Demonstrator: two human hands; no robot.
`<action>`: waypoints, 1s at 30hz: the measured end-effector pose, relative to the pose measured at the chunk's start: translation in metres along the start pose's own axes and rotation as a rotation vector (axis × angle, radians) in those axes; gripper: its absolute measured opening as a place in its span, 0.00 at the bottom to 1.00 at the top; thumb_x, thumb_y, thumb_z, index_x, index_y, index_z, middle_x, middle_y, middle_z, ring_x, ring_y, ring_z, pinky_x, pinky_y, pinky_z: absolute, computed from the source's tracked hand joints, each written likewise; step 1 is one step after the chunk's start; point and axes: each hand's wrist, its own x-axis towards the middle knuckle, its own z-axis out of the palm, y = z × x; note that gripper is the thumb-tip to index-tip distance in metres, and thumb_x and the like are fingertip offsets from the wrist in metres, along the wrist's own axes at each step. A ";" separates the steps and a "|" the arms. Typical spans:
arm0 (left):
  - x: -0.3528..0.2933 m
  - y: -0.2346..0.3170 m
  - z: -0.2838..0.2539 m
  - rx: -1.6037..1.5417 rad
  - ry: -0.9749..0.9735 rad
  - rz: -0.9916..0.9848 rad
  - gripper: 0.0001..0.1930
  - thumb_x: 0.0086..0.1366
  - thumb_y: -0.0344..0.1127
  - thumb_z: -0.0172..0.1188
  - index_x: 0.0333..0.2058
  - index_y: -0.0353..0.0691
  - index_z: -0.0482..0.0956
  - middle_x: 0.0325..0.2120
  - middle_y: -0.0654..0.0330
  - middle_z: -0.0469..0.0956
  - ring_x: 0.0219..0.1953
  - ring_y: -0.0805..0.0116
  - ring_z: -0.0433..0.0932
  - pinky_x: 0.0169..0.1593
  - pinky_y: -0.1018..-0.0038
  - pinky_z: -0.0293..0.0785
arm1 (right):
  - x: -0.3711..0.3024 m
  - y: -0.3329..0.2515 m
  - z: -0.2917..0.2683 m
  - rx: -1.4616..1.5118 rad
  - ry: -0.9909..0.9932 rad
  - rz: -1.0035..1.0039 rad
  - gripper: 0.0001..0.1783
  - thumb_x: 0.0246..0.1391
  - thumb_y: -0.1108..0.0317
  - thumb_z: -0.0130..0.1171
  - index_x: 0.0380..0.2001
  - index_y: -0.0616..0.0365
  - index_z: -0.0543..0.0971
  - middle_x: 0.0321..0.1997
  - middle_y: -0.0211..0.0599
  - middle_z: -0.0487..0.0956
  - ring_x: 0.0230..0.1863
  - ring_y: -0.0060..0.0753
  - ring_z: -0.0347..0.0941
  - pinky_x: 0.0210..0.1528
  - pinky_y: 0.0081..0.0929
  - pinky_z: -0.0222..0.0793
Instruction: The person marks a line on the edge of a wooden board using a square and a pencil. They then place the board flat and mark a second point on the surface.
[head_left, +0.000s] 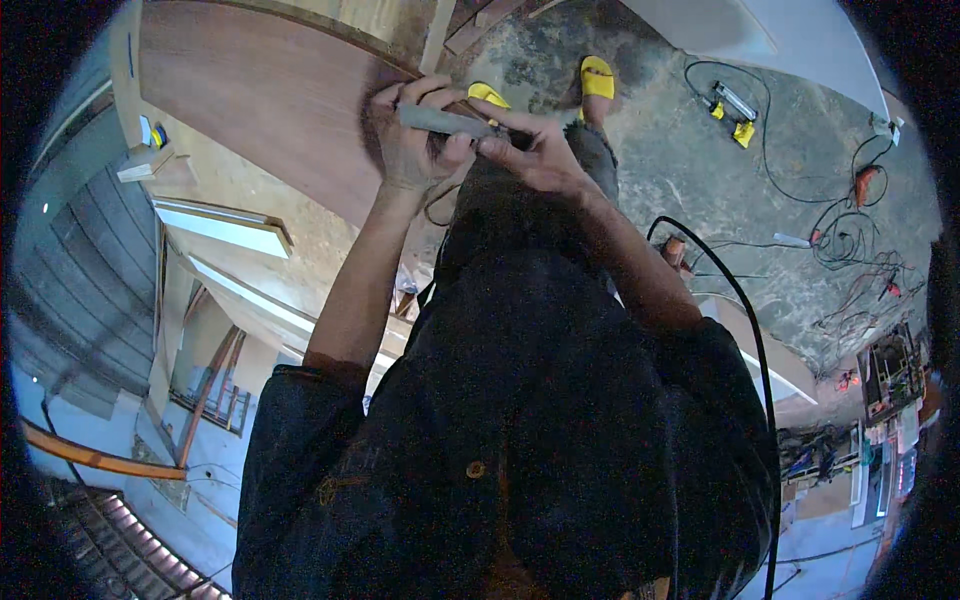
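Over the edge of a brown wooden panel (pixel 270 95), both of my hands meet on a flat grey strip (pixel 430 119) with a blunt rounded end. My left hand (pixel 408 150) is closed on it, fingers curled over the far side and thumb across the near side. From the right, my right hand (pixel 545 160) pinches a darker part at the strip's other end between thumb and fingers. Whether that dark part is a handle or a separate piece I cannot tell, nor the strip's exact kind.
Yellow sandals (pixel 597 77) are on my feet on the stained concrete floor (pixel 650 130). A yellow-and-silver tool (pixel 735 103) and tangled black cables (pixel 850 235) lie to the right. A black hose (pixel 745 300) curves beside my right arm. White panels (pixel 740 30) stand at the far right.
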 end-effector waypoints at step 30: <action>0.000 -0.002 0.014 0.015 -0.005 0.011 0.30 0.63 0.68 0.47 0.35 0.43 0.78 0.36 0.56 0.78 0.40 0.56 0.73 0.46 0.60 0.62 | 0.012 0.012 -0.010 0.309 -0.134 0.018 0.30 0.57 0.69 0.67 0.62 0.60 0.72 0.52 0.31 0.81 0.50 0.16 0.72 0.54 0.21 0.69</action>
